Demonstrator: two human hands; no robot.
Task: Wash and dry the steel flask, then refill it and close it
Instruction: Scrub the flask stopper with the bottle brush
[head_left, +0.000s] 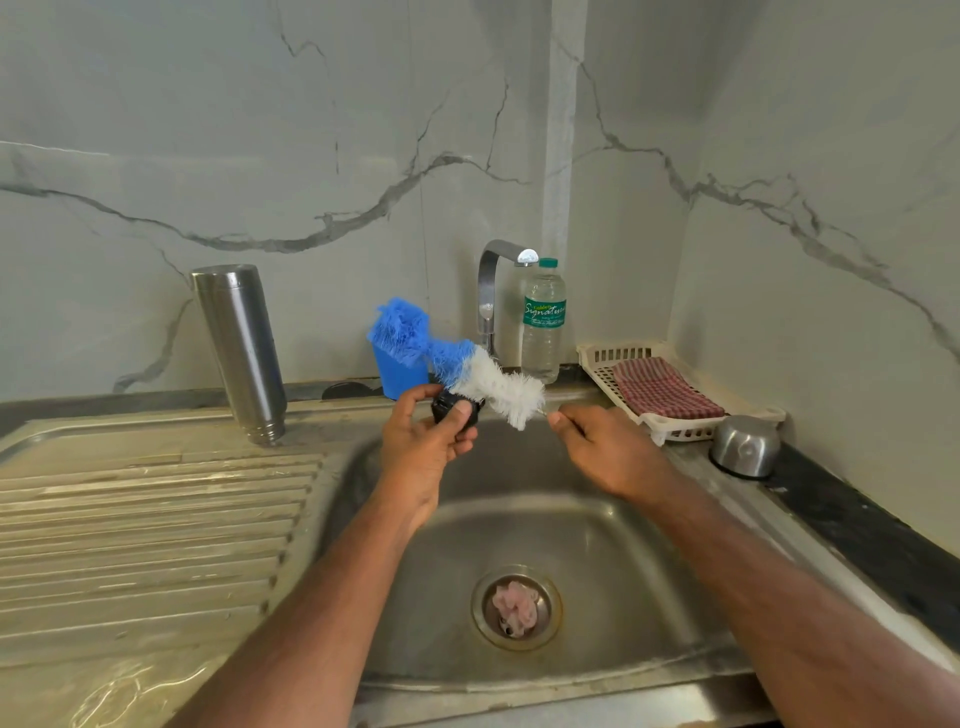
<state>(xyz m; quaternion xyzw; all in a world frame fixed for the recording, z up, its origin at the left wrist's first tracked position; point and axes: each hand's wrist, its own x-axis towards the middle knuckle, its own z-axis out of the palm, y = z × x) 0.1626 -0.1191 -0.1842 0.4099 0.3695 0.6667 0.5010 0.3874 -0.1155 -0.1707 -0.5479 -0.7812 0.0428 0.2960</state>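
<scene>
Both forearms come in from the bottom edge and angle up toward the middle, bare, no sleeves showing. The left hand (423, 441) is turned palm-ish inward, fingers curled, with the thumb pressed on top of a small black lid (454, 410) it grips. The right hand (608, 449) sits just to the right at about the same height, back of the hand up, fingers pinching the thin handle end of a bottle brush (467, 366).

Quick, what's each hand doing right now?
Left hand: holding the black flask lid.
Right hand: pinching the wire handle of the bottle brush, whose bristles are against the lid.
</scene>
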